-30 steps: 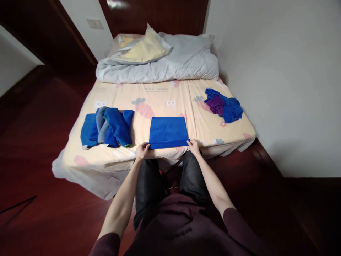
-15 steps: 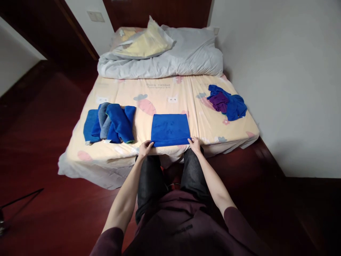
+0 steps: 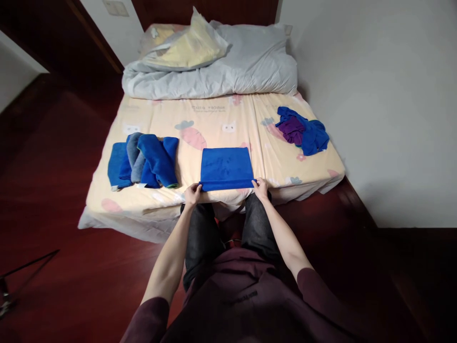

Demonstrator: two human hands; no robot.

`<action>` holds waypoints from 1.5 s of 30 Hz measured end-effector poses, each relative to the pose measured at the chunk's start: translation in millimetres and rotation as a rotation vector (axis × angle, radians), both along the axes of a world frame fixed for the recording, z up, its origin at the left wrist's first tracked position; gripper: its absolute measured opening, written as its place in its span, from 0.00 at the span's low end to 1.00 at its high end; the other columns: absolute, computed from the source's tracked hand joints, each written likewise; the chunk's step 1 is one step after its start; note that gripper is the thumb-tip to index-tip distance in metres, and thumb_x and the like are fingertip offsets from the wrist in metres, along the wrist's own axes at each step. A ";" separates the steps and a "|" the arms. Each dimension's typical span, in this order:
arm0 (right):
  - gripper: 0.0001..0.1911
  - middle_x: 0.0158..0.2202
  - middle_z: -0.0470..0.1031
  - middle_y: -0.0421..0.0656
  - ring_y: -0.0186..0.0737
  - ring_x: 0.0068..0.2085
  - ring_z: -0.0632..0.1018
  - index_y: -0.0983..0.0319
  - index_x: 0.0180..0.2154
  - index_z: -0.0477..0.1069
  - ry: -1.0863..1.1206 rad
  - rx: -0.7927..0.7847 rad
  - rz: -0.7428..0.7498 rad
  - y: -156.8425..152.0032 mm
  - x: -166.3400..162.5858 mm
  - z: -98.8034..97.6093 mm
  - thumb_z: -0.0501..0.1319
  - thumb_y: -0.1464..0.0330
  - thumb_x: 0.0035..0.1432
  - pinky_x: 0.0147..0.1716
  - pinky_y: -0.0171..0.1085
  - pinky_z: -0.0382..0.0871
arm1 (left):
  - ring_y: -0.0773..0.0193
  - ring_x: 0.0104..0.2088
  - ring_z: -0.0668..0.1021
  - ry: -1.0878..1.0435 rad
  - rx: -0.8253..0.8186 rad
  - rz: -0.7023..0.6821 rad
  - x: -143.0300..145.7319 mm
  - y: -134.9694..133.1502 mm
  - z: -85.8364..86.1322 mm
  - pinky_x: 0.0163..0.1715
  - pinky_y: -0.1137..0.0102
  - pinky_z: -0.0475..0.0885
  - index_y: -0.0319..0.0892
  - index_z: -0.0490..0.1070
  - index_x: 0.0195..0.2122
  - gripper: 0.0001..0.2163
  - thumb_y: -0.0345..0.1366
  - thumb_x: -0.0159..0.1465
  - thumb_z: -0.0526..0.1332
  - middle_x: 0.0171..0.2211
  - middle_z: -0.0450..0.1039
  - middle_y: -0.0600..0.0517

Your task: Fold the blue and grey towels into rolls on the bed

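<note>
A folded blue towel (image 3: 226, 167) lies flat on the bed (image 3: 214, 126) near its front edge. My left hand (image 3: 193, 194) pinches the towel's near left corner with closed fingers. My right hand (image 3: 261, 187) grips the near right corner the same way. A row of folded blue and grey towels (image 3: 143, 160) lies to the left on the sheet. A loose heap of blue and purple cloths (image 3: 303, 135) sits at the bed's right side.
A rumpled grey duvet (image 3: 228, 71) with a yellow pillow (image 3: 182, 50) fills the head of the bed. A white wall (image 3: 374, 95) runs along the right. Dark red wooden floor (image 3: 53, 190) surrounds the bed on the left and front.
The near edge of the blue towel has been rolled or folded slightly forward, so it looks shorter. Both hands stay on its near corners. The view shifted a little.
</note>
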State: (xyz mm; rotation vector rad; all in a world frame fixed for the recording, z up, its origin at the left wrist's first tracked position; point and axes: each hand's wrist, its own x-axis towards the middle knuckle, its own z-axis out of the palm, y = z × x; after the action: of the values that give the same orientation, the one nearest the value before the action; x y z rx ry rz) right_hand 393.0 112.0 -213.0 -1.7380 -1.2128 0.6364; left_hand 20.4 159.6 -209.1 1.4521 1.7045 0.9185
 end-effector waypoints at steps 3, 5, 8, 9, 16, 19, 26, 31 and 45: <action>0.11 0.33 0.82 0.48 0.49 0.36 0.82 0.58 0.35 0.75 -0.018 -0.022 -0.025 1.1 -0.3 -1.2 0.63 0.58 0.63 0.43 0.43 0.76 | 0.47 0.45 0.84 0.030 -0.013 0.020 -0.8 -2.2 -0.4 0.52 0.57 0.76 0.40 0.80 0.40 0.15 0.46 0.64 0.63 0.40 0.84 0.40; 0.11 0.34 0.82 0.49 0.50 0.37 0.83 0.58 0.34 0.76 -0.039 -0.038 -0.042 2.0 -1.2 -0.7 0.63 0.58 0.63 0.43 0.43 0.76 | 0.47 0.44 0.84 0.047 -0.018 0.035 -0.8 -3.5 -0.3 0.51 0.58 0.76 0.39 0.80 0.41 0.15 0.46 0.64 0.63 0.40 0.84 0.40; 0.10 0.34 0.83 0.49 0.49 0.36 0.82 0.58 0.35 0.77 -0.074 -0.073 -0.056 2.3 -1.9 1.8 0.64 0.59 0.63 0.41 0.41 0.75 | 0.49 0.43 0.84 0.065 -0.020 0.055 -0.1 -4.8 0.0 0.50 0.59 0.76 0.40 0.80 0.41 0.15 0.46 0.64 0.63 0.39 0.84 0.40; 0.10 0.34 0.83 0.48 0.48 0.36 0.82 0.58 0.35 0.78 -0.090 -0.088 -0.058 2.0 -1.8 2.9 0.64 0.59 0.63 0.40 0.41 0.75 | 0.49 0.42 0.84 0.069 -0.020 0.059 0.0 -5.3 0.0 0.49 0.59 0.76 0.40 0.81 0.41 0.14 0.46 0.64 0.63 0.38 0.84 0.41; 0.08 0.34 0.84 0.47 0.47 0.35 0.80 0.58 0.35 0.80 -0.178 -0.147 -0.076 -0.2 -1.6 7.5 0.65 0.61 0.63 0.37 0.39 0.72 | 0.51 0.40 0.84 0.096 -0.048 0.051 -1.6 -12.3 -1.2 0.48 0.61 0.77 0.40 0.81 0.40 0.15 0.46 0.64 0.64 0.36 0.84 0.42; 0.08 0.34 0.84 0.47 0.47 0.36 0.81 0.58 0.34 0.80 -0.173 -0.154 -0.095 0.3 -2.2 8.0 0.65 0.62 0.62 0.36 0.39 0.72 | 0.49 0.41 0.84 0.110 -0.060 0.045 -2.1 -13.3 -0.1 0.49 0.59 0.76 0.40 0.81 0.40 0.15 0.47 0.64 0.64 0.37 0.84 0.41; 0.08 0.34 0.85 0.47 0.48 0.36 0.81 0.58 0.34 0.81 -0.179 -0.168 -0.095 1.8 -1.2 8.3 0.66 0.62 0.61 0.36 0.39 0.72 | 0.45 0.43 0.85 0.124 -0.070 0.041 -3.8 -14.0 0.5 0.50 0.56 0.76 0.39 0.80 0.40 0.15 0.46 0.64 0.64 0.38 0.84 0.38; 0.07 0.36 0.85 0.48 0.49 0.38 0.83 0.58 0.33 0.81 -0.209 -0.221 -0.104 2.9 -3.4 14.3 0.67 0.63 0.62 0.38 0.40 0.73 | 0.46 0.43 0.85 0.135 -0.077 0.055 -1.6 -13.4 1.5 0.52 0.57 0.76 0.40 0.80 0.38 0.13 0.45 0.63 0.64 0.37 0.84 0.40; 0.17 0.48 0.82 0.46 0.47 0.47 0.81 0.57 0.57 0.71 -0.432 -0.300 -0.090 -9.4 -22.5 38.8 0.63 0.66 0.68 0.45 0.40 0.74 | 0.55 0.38 0.83 0.142 -0.075 0.070 7.2 -16.8 8.5 0.47 0.63 0.76 0.43 0.73 0.38 0.09 0.42 0.62 0.65 0.34 0.80 0.47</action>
State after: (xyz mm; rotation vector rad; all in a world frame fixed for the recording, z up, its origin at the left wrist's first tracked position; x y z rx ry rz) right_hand 370.5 102.6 -174.2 -2.2517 -1.3689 0.4137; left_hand 27.6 142.8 -200.5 1.4453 1.8835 0.7950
